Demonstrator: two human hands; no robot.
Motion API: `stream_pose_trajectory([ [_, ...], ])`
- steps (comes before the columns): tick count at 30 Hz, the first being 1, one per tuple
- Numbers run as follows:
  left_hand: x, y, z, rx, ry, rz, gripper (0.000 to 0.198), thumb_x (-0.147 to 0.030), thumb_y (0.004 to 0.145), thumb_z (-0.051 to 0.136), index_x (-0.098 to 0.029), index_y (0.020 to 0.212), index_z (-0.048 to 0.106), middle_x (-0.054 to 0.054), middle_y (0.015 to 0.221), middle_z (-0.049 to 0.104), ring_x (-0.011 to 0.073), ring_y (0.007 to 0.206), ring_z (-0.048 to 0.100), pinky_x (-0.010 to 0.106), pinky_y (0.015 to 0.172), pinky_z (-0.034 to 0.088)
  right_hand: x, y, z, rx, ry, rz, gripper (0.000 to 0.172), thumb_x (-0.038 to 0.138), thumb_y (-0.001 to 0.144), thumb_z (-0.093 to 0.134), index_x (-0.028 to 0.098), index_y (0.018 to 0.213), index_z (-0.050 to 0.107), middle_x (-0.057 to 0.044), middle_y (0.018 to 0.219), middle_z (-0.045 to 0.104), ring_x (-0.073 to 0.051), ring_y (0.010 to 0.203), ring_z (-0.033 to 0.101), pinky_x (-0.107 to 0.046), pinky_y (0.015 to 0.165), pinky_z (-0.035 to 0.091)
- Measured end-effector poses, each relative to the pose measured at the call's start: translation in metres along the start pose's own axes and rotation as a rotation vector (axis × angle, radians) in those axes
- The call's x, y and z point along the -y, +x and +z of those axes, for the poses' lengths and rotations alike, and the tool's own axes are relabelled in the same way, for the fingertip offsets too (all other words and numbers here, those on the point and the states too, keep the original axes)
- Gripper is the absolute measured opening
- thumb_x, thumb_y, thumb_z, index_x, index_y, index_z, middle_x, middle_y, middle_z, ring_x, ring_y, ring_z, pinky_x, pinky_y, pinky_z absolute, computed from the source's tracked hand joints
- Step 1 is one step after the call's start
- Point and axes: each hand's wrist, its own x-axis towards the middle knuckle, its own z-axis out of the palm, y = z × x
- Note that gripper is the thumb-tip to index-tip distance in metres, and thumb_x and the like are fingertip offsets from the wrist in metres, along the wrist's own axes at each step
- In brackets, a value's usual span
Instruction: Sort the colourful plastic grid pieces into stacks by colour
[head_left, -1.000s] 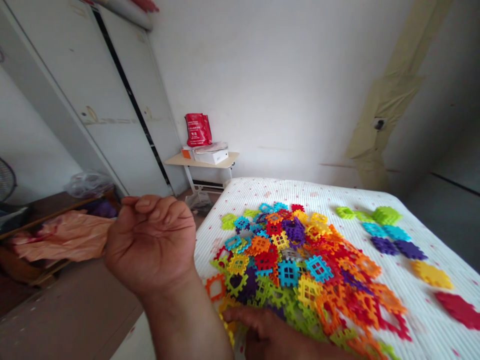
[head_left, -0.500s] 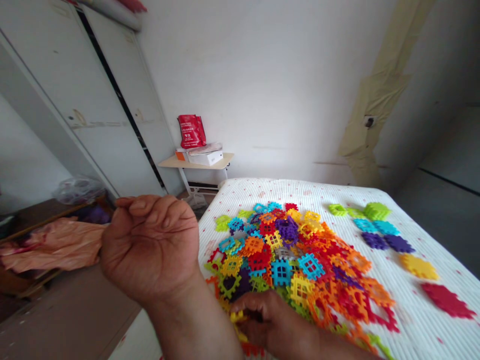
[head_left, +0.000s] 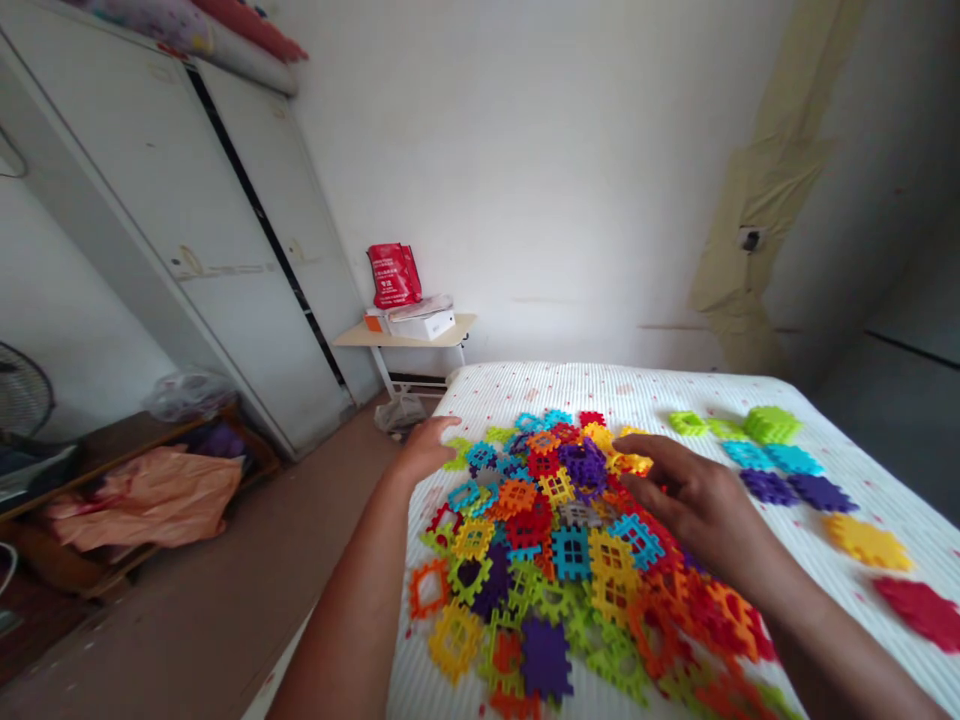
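A heap of colourful plastic interlocking building pieces, some window-shaped and some solid, lies on the bed. My left hand [head_left: 427,452] is at the heap's far left edge, fingers stretched towards a lime-green piece [head_left: 459,456]; whether it touches the piece is unclear. Over the right side of the heap is my right hand [head_left: 694,498], thumb and forefinger apart beside yellow pieces [head_left: 628,464]. Close to its fingertips sits a purple piece [head_left: 583,468]. Blue window pieces [head_left: 571,553] and a solid purple piece [head_left: 546,655] lie nearer me.
On the bed's right, pieces are grouped by colour: a lime-green stack [head_left: 772,424], blue [head_left: 793,459], purple [head_left: 823,492], yellow [head_left: 870,541] and red [head_left: 921,610]. A small table [head_left: 352,334] with a red bag [head_left: 394,275] stands by the wall.
My left hand, earlier raised palm-up with curled fingers, has come down to the heap's left edge. My right hand has moved from the near side to the far right, leaving the yellow pieces there.
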Motion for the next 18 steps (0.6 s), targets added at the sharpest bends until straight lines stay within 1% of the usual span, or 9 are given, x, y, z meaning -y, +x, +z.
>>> stream_pose_trajectory([
  [2, 0.015, 0.008, 0.018, 0.047, 0.059, -0.001, 0.062, -0.006, 0.054, 0.062, -0.02, 0.115, 0.059, 0.008, 0.123, 0.056, 0.0239, 0.115, 0.049, 0.032, 0.098, 0.035, -0.002, 0.0, -0.004, -0.014, -0.003, -0.009, 0.029, 0.031, 0.084, 0.049, 0.02, 0.108, 0.059, -0.002, 0.07, 0.063, -0.01, 0.049, 0.052, -0.021, 0.047, 0.041],
  [4, 0.026, 0.011, 0.034, 0.076, 0.089, -0.018, 0.065, -0.005, 0.051, 0.063, -0.02, 0.115, 0.06, 0.008, 0.123, 0.056, 0.0262, 0.115, 0.049, 0.034, 0.099, 0.035, -0.003, 0.0, -0.005, -0.015, 0.008, -0.015, 0.028, 0.031, 0.084, 0.05, 0.02, 0.108, 0.059, -0.002, 0.074, 0.063, -0.01, 0.051, 0.053, -0.02, 0.047, 0.041],
  [6, 0.033, 0.013, 0.046, 0.092, 0.113, -0.038, 0.065, -0.005, 0.051, 0.063, -0.02, 0.114, 0.061, 0.01, 0.123, 0.056, 0.0283, 0.114, 0.049, 0.036, 0.097, 0.035, -0.005, 0.0, -0.006, -0.009, 0.032, -0.02, 0.029, 0.032, 0.084, 0.05, 0.02, 0.108, 0.059, -0.003, 0.078, 0.064, -0.01, 0.053, 0.054, -0.02, 0.049, 0.042],
  [8, 0.038, 0.013, 0.055, 0.093, 0.119, -0.041, 0.063, -0.005, 0.052, 0.061, -0.019, 0.114, 0.061, 0.01, 0.12, 0.057, 0.0282, 0.113, 0.05, 0.036, 0.096, 0.036, -0.006, 0.001, -0.009, -0.01, 0.049, -0.019, 0.03, 0.034, 0.084, 0.05, 0.02, 0.108, 0.06, -0.004, 0.078, 0.065, -0.01, 0.053, 0.054, -0.021, 0.049, 0.043],
  [12, 0.042, 0.013, 0.063, 0.067, 0.066, 0.0, 0.055, -0.007, 0.059, 0.057, -0.02, 0.112, 0.062, 0.008, 0.114, 0.061, 0.0243, 0.111, 0.051, 0.033, 0.097, 0.035, -0.01, 0.002, -0.022, -0.058, 0.037, 0.012, 0.034, 0.04, 0.082, 0.051, 0.018, 0.106, 0.061, -0.002, 0.065, 0.061, -0.011, 0.048, 0.05, -0.022, 0.046, 0.04],
  [15, 0.042, 0.01, 0.062, 0.023, -0.021, 0.01, 0.044, -0.011, 0.065, 0.054, -0.019, 0.107, 0.064, 0.008, 0.109, 0.064, 0.023, 0.107, 0.053, 0.034, 0.097, 0.035, -0.012, 0.002, -0.029, -0.097, 0.035, 0.027, 0.035, 0.042, 0.081, 0.052, 0.018, 0.105, 0.062, 0.0, 0.06, 0.058, -0.011, 0.046, 0.048, -0.023, 0.045, 0.038],
  [18, 0.04, 0.006, 0.058, -0.046, -0.143, -0.011, 0.035, -0.017, 0.072, 0.049, -0.016, 0.104, 0.063, 0.008, 0.105, 0.065, 0.0218, 0.104, 0.055, 0.034, 0.094, 0.038, -0.013, 0.001, -0.034, -0.104, 0.039, 0.036, 0.035, 0.042, 0.081, 0.051, 0.018, 0.105, 0.061, 0.001, 0.059, 0.057, -0.011, 0.046, 0.047, -0.022, 0.044, 0.037],
])
